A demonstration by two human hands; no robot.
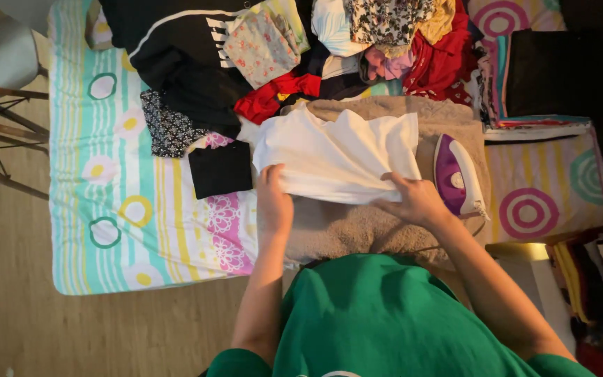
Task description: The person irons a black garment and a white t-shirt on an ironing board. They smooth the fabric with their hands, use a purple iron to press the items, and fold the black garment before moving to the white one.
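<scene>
White garment (340, 155) — a soft white piece, partly folded, lying on a beige towel (357, 227) spread at the near edge of the bed, roughly at its middle. Its near edge is bunched up between the two hands.

Left hand (274, 197) — closed on the garment's near left corner, fingers curled under the cloth.

Right hand (413, 197) — clamped on the garment's near right edge, thumb on top; the fingers beneath are hidden, so how tight the grip is cannot be told for sure.

Iron (457, 174) — purple and white, lying on the towel's right edge, just beside the right hand, apart from the garment.

Bedsheet (116, 209) — striped in teal, yellow and white with round flower marks, covering the left half of the bed.

Black cloth (220, 169) — a small folded square on the sheet, just left of the garment.

Clothes pile (280, 63) — black, red, patterned and white pieces heaped along the far edge of the bed.

Green shirt (385, 321) — worn by the person, at the bottom of the view.

Wooden floor (8, 307) — left of the bed.
</scene>
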